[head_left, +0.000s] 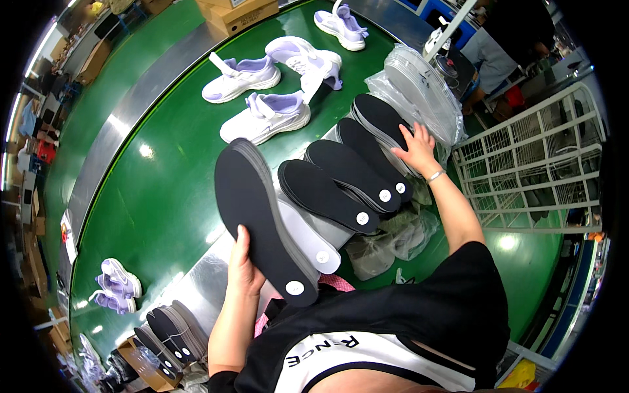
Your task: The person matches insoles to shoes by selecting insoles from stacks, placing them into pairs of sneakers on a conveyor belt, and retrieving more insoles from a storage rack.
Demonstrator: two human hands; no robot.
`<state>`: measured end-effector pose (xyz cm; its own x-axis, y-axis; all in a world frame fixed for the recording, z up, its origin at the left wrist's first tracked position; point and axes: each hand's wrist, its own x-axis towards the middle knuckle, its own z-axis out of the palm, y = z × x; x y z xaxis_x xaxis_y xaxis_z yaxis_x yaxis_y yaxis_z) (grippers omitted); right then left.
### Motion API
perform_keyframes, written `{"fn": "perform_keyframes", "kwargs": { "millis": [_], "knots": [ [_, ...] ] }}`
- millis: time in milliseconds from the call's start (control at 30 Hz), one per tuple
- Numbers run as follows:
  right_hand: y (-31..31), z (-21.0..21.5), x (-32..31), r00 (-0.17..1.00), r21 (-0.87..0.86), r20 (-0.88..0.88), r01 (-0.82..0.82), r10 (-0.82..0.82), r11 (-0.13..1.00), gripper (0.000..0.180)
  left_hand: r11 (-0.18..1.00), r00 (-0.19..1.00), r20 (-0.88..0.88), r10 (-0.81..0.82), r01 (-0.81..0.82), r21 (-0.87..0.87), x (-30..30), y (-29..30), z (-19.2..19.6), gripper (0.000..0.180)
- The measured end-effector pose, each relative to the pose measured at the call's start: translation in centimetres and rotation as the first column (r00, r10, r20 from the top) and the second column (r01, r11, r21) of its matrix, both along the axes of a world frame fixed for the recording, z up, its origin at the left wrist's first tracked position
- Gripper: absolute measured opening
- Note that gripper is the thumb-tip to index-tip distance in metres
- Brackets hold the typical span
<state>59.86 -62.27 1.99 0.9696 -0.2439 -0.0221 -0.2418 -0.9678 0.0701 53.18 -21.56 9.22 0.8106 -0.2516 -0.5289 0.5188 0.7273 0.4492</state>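
The left hand (pixel 244 265) grips a stack of black insoles (pixel 262 219) just beside the green conveyor belt (pixel 164 183). The right hand (pixel 417 149), fingers spread, presses an insole pile (pixel 380 121) against clear plastic bags (pixel 422 92) holding more insoles.

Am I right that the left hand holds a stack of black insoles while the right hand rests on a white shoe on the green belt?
Not quite. In the head view the right hand rests on the farthest stack of black insoles beside the clear plastic bags, not on a white shoe. The rest holds: the left hand holds a stack of black insoles over the green belt.
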Motion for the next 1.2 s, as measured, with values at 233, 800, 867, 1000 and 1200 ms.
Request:
{"fn": "perform_keyframes", "kwargs": {
  "millis": [233, 800, 867, 1000, 1200],
  "knots": [
    [13.6, 10.2, -3.0, 0.911, 0.95, 0.022, 0.11, 0.411, -0.294, 0.065, 0.985, 0.965, 0.203, -0.166, 0.152, 0.084, 1.7, -8.5, 0.7, 0.057],
    [0.6, -1.6, 0.8, 0.988, 0.796, 0.037, -0.122, 0.153, 0.593, 0.054, -0.15, 0.086, -0.125, -0.988, -0.433, 0.889, 4.2, -12.7, -8.7, 0.058],
    [0.3, -1.5, 1.2, 0.987, 0.82, -0.003, -0.09, 0.162, 0.566, 0.051, -0.161, 0.072, -0.145, -0.987, -0.432, 0.887, 4.3, -12.6, -8.8, 0.057],
    [-1.1, -2.3, 1.3, 0.949, 0.956, -0.293, 0.289, 0.117, 0.052, 0.042, -0.18, 0.066, -0.167, -0.984, -0.405, 0.897, 4.3, -12.5, -8.6, 0.057],
    [0.9, -1.7, 1.3, 0.982, 0.715, -0.154, 0.037, 0.106, 0.698, 0.037, -0.169, 0.063, -0.158, -0.985, -0.435, 0.884, 4.6, -12.8, -8.7, 0.056]
  ]
}}
